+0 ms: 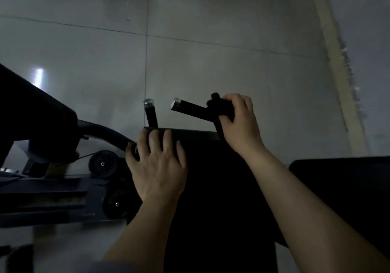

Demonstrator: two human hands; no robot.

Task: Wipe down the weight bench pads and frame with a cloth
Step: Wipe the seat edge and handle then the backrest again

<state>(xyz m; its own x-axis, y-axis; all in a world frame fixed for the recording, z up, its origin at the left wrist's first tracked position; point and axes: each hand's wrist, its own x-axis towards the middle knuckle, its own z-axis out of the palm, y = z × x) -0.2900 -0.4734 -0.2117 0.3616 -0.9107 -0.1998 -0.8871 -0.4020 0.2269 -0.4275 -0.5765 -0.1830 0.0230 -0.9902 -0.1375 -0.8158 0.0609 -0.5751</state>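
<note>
The black bench pad (211, 167) runs from the bottom of the frame up the middle. My left hand (158, 163) rests flat on its far left corner, fingers spread and thumb at the side edge. My right hand (240, 120) grips a dark cloth (219, 105) bunched round a black handle bar (190, 109) with a chrome end cap, just beyond the pad's far edge. A strip of the cloth hangs below my fingers. A second, upright handle (150, 114) with a chrome cap stands to the left of it.
The dark machine frame (42, 192) with two black wheels (103, 164) lies to the left, under a large black padded part (31, 114). Another black pad (348, 184) sits at the right. Grey floor tiles (211, 40) fill the far side. The light is dim.
</note>
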